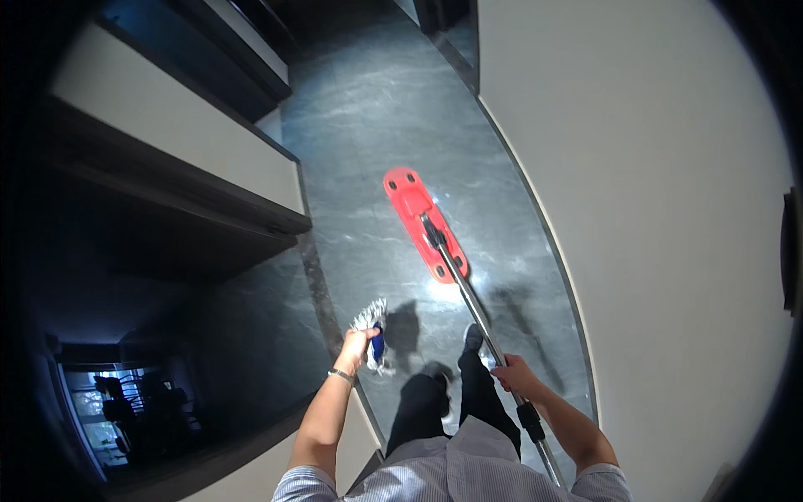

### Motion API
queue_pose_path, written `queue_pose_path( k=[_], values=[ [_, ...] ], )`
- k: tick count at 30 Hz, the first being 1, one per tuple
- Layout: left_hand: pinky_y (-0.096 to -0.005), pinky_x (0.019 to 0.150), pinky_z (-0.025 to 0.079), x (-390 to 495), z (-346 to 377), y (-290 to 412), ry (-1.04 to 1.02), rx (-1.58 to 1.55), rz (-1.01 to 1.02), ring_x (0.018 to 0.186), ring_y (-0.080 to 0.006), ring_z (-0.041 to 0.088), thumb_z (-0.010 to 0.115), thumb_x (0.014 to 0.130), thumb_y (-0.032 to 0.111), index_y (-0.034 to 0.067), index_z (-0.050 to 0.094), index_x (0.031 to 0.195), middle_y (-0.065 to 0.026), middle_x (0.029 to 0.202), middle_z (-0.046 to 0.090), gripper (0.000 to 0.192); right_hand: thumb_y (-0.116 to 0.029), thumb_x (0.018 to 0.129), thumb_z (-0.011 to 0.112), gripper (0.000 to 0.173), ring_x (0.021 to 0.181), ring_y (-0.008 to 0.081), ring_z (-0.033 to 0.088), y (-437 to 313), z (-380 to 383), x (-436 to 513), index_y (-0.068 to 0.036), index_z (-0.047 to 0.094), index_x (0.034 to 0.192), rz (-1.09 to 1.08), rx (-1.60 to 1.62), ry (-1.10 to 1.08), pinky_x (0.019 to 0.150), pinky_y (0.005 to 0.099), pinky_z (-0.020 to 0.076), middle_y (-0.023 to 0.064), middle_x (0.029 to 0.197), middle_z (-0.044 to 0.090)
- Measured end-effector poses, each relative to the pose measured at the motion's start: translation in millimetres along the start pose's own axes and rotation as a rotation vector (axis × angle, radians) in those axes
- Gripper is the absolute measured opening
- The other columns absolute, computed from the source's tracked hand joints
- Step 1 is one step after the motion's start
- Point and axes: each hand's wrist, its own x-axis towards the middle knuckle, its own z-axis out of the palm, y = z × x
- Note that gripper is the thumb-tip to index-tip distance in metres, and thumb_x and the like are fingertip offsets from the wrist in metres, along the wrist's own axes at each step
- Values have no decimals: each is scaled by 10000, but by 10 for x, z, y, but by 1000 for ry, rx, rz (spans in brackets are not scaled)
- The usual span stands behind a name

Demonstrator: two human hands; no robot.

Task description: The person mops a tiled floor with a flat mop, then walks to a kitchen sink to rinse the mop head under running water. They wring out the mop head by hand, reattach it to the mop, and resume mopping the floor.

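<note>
My right hand [517,376] is wrapped around the metal pole [473,304] of a flat mop, above a black collar on the pole. At the pole's far end is a red mop plate [415,210] with several dark slots, lying over the grey floor ahead of my feet; no pad shows around its rim. My left hand [356,346] grips a folded mop pad [371,317] with white fringe and a blue backing. The pad hangs well off to the left of the plate, apart from it.
A grey marbled floor [376,119] runs ahead as a corridor. A pale wall [640,207] rises on the right. Doorways open on the left, one into a dark room with a bright window [94,414]. My shoes [473,337] are near the pole.
</note>
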Motion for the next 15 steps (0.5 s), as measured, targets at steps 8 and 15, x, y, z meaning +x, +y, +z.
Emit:
queue_pose_path(
  k=[8, 15],
  values=[
    [-282, 788, 453, 740, 55, -867, -111, -158, 28, 852, -134, 590, 655, 813, 156, 18, 637, 1009, -37, 955, 644, 241, -87, 764, 590, 132, 403, 98, 423, 290, 844, -127, -39, 476, 718, 79, -46, 305, 363, 259, 323, 13, 516, 440],
    [-249, 839, 403, 1812, -479, -1508, -297, -245, 200, 950, -100, 515, 576, 889, 184, -24, 566, 1105, -21, 1047, 581, 299, 33, 770, 562, 132, 409, 41, 399, 1174, 1591, 512, -65, 473, 765, -117, 136, 519, 345, 207, 304, -21, 556, 460]
  ],
)
